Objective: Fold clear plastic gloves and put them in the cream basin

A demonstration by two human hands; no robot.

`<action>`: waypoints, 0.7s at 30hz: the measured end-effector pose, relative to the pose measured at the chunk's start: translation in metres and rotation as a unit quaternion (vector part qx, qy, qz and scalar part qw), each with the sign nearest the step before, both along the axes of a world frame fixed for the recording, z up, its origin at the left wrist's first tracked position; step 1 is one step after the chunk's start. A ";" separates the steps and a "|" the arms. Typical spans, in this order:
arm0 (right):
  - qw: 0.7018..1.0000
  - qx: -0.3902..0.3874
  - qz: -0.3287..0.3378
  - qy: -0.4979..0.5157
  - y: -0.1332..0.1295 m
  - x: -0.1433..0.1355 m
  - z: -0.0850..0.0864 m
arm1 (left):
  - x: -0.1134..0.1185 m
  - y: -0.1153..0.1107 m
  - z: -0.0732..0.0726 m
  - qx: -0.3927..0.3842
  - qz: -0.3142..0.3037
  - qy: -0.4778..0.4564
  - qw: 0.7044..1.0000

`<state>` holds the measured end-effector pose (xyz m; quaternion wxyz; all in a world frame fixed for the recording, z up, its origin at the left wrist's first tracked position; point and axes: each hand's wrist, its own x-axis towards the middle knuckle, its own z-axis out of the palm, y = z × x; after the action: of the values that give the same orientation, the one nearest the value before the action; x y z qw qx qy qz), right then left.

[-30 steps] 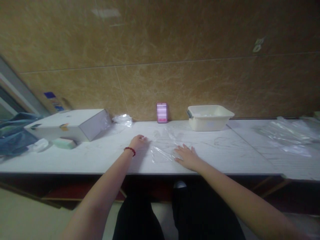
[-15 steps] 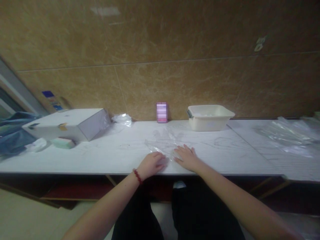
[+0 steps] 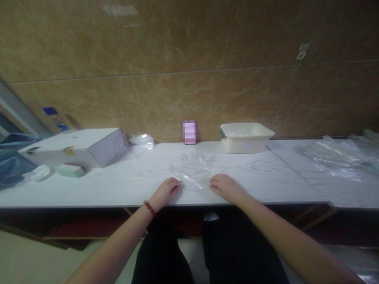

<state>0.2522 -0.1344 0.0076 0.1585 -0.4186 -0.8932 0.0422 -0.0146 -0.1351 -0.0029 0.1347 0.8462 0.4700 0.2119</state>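
A clear plastic bag (image 3: 192, 170) lies flat on the white wood-grain tabletop (image 3: 112, 187), its edges hard to make out. At its near left corner, my left hand (image 3: 166, 191), with a red bead bracelet at the wrist, has thumb and fingers pinched together on the film. My right hand (image 3: 226, 187) has its fingers closed at the near right edge of the bag, resting on the table. Between the two hands a shiny crease runs across the plastic.
Against the wall a phone-like screen (image 3: 189, 132) stands upright. Right of it sits a cream plastic bin (image 3: 245, 144). Clear bags (image 3: 334, 154) lie far right. To the left are a white box (image 3: 74, 146), crumpled plastic (image 3: 142, 141), a pale green block (image 3: 70, 170) and blue plastic (image 3: 13, 163).
My hands have moved apart, the left one leftward. My right hand's spread fingers have closed at the bag's edge, and my left fingers have come together at its corner.
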 end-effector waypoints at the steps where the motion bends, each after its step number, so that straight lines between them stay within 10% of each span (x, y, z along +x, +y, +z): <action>1: 1.000 -0.003 -0.008 0.012 0.001 -0.001 0.000 | 0.001 0.001 0.000 0.004 0.008 -0.001 1.000; 21: 0.996 -0.066 0.046 0.036 -0.003 0.004 0.009 | -0.016 -0.005 0.017 -0.045 -0.020 0.014 0.999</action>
<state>0.2559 -0.1377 0.0170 0.1608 -0.3848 -0.9005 0.1236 -0.0307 -0.1401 0.0143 0.1703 0.8514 0.4637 0.1764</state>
